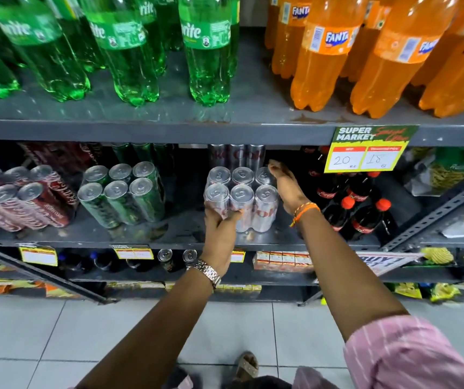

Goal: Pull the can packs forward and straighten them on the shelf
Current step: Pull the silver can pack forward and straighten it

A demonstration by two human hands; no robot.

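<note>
A shrink-wrapped pack of silver cola cans (249,200) stands upright near the front of the grey middle shelf (186,237). My left hand (221,231) grips its lower left front corner, thumb across the wrap. Along the pack's right side lies my right hand (288,189), fingers reaching back past the rear cans. Another silver pack (236,155) stands behind it, deeper in the shelf. To the left stands a green can pack (122,192), turned slightly. Further left a red cola can pack (25,197) leans at an angle.
Small dark cola bottles (351,206) with red caps crowd the shelf just right of my right hand. A price tag (365,153) hangs from the upper shelf edge. Green and orange soda bottles fill the top shelf. Lower shelves hold cans, cartons and snack bags.
</note>
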